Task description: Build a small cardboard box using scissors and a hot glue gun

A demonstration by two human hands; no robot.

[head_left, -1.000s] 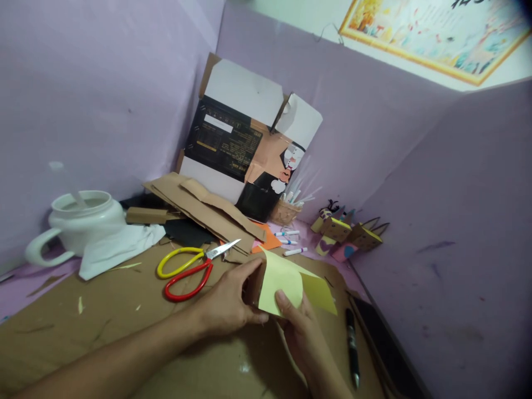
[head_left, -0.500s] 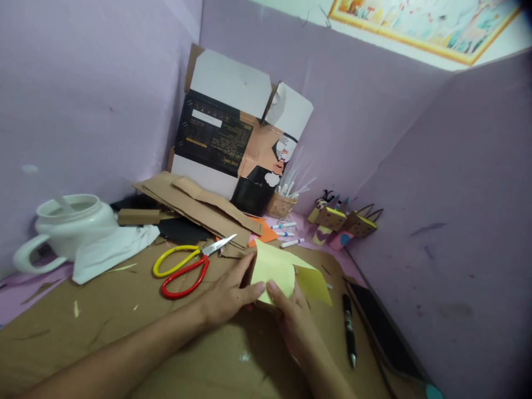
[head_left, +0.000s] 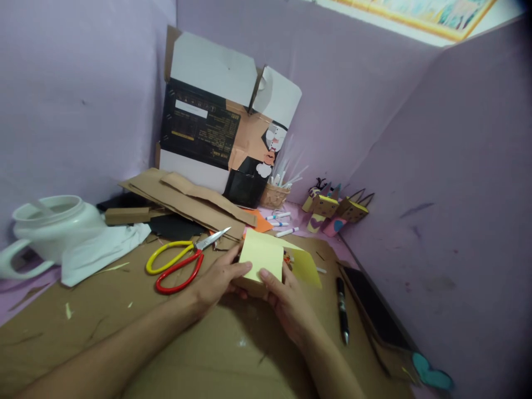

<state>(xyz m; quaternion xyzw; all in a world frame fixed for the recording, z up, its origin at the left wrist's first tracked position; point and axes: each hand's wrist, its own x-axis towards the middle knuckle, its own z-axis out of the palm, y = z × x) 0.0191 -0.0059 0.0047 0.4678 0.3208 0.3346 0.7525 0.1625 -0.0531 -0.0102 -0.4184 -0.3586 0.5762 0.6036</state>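
Note:
Between my two hands is a small cardboard box (head_left: 254,286), and a sheet of pale yellow paper (head_left: 261,254) lies over its top. The paper's darker yellow end sticks out past the box on the right. My left hand (head_left: 220,280) grips the box's left side, thumb on the paper's edge. On the right, my right hand (head_left: 285,293) closes round the near corner with its thumb pressing the paper. Some fingers of both hands are hidden behind the box. Scissors (head_left: 210,239) with one yellow and one red handle lie left of my left hand.
A white pot (head_left: 54,227) stands at the left beside a white cloth (head_left: 106,252). Cardboard strips (head_left: 183,194), markers (head_left: 286,231) and a basket of sticks (head_left: 274,197) are at the back. A black pen (head_left: 342,310) and a dark phone (head_left: 376,307) lie at the right.
The box has tilted so that its brown front side shows below the paper. My left thumb has drawn back from the middle toward the paper's left edge. The whole view has shifted slightly.

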